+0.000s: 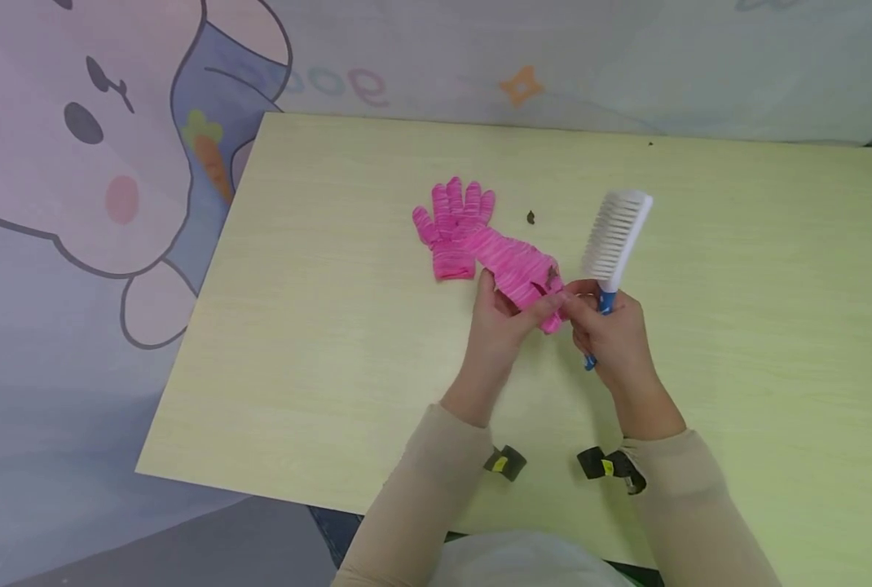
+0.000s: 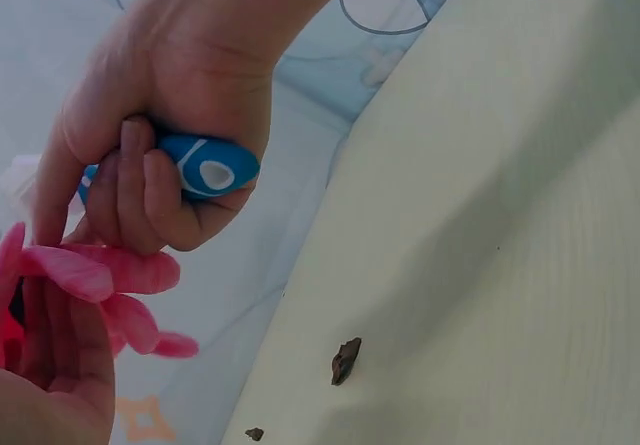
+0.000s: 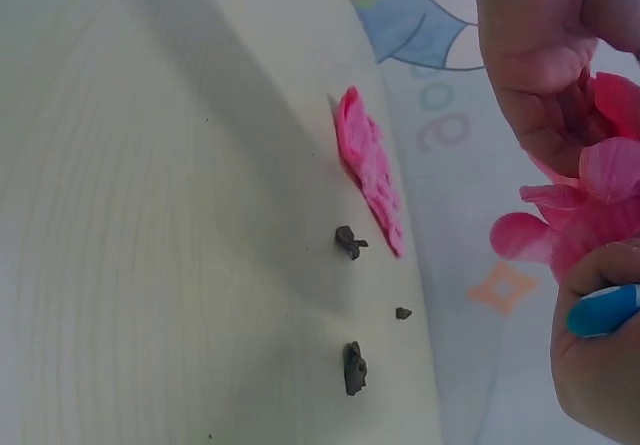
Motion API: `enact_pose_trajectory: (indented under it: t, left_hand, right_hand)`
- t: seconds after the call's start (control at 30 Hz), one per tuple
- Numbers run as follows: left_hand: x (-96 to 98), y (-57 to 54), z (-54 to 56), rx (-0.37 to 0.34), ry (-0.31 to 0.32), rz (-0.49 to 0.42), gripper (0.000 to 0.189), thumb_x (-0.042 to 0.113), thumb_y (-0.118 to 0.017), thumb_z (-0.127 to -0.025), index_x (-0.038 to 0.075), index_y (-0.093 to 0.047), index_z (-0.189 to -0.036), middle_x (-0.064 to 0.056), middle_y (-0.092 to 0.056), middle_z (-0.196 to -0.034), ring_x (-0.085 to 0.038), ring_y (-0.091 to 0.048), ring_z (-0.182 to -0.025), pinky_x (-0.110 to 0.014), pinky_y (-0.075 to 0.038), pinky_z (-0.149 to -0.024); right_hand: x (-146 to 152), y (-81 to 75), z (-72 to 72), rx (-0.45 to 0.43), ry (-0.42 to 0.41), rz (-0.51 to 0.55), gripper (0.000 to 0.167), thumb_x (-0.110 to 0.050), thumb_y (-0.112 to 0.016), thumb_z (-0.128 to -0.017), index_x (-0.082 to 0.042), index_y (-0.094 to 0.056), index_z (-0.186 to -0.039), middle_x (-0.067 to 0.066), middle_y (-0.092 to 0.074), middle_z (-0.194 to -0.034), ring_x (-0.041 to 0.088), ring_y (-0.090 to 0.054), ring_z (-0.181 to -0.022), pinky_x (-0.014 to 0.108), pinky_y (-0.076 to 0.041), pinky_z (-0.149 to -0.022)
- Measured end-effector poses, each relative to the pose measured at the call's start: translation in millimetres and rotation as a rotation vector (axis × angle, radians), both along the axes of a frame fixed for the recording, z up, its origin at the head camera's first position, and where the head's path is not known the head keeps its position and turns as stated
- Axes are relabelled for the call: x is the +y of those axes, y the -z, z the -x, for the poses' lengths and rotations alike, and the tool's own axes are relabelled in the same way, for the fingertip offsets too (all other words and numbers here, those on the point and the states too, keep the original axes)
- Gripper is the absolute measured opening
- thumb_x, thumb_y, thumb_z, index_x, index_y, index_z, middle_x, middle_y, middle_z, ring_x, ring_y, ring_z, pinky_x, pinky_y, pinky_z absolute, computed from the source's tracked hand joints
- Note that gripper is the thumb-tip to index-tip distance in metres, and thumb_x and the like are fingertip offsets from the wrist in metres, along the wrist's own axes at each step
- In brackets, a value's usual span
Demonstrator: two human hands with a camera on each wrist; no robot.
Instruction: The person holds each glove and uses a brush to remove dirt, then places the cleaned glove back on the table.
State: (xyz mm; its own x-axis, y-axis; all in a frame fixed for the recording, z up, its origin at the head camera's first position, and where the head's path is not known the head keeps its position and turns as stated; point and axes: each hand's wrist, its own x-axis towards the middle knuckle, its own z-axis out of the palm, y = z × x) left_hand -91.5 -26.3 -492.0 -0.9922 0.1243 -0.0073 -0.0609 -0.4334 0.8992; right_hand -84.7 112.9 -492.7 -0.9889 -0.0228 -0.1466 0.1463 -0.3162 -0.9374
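A pink striped knit glove (image 1: 513, 259) is held above the table, gripped from below by my left hand (image 1: 498, 322), thumb on top. My right hand (image 1: 612, 330) has its fingers curled round the blue handle (image 2: 215, 168) of a white brush (image 1: 615, 236), bristles facing left. Its thumb and forefinger also meet the glove's finger end, beside my left thumb. A dark brown bit (image 1: 552, 275) sits on the held glove near its fingers. Behind it, a second pink glove (image 1: 452, 228) lies flat on the table. In the left wrist view the left hand (image 2: 70, 385) is partly cut off.
Dark brown crumbs lie on the light wood table (image 1: 297, 326), one crumb (image 1: 530, 217) right of the flat glove, with several in the right wrist view, including a larger piece (image 3: 355, 368). A printed cloth (image 1: 443, 49) hangs along the table's far and left sides.
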Motion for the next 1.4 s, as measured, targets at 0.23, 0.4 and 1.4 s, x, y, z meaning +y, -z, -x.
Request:
enact_pose_trajectory:
  t: [0.23, 0.4, 1.4]
  left_hand:
    - [-2.4, 1.8, 3.8, -0.048, -0.162, 0.109, 0.046, -0.006, -0.068, -0.079, 0.004, -0.046, -0.119, -0.01, -0.061, -0.11, -0.021, -0.06, -0.101, -0.031, -0.05, -0.084]
    - [-4.8, 1.5, 6.0, -0.126, -0.224, 0.221, 0.045, -0.002, -0.071, -0.078, 0.002, -0.054, -0.12, -0.01, -0.064, -0.104, -0.02, -0.062, -0.093, -0.03, -0.052, -0.079]
    - [1.4, 8.1, 3.8, -0.069, -0.19, 0.189, 0.039, -0.01, -0.066, -0.079, -0.006, -0.055, -0.116, -0.02, -0.063, -0.1, -0.018, -0.062, -0.092, -0.029, -0.052, -0.08]
  right_hand:
    - [9, -2.5, -1.7, 0.171, 0.015, -0.098, 0.007, -0.013, -0.051, -0.095, -0.01, -0.051, -0.102, 0.0, -0.039, -0.056, 0.01, -0.027, -0.041, 0.025, -0.016, -0.036]
    - [14, 5.0, -5.3, 0.467, 0.005, -0.391, 0.018, -0.006, -0.048, -0.095, -0.001, -0.051, -0.112, 0.0, -0.047, -0.067, 0.009, -0.035, -0.049, 0.02, -0.027, -0.04]
    - [-5, -2.6, -4.6, 0.203, 0.105, -0.603, 0.024, -0.012, -0.071, -0.082, 0.004, -0.063, -0.097, 0.001, -0.041, -0.063, 0.01, -0.037, -0.058, 0.021, -0.029, -0.048]
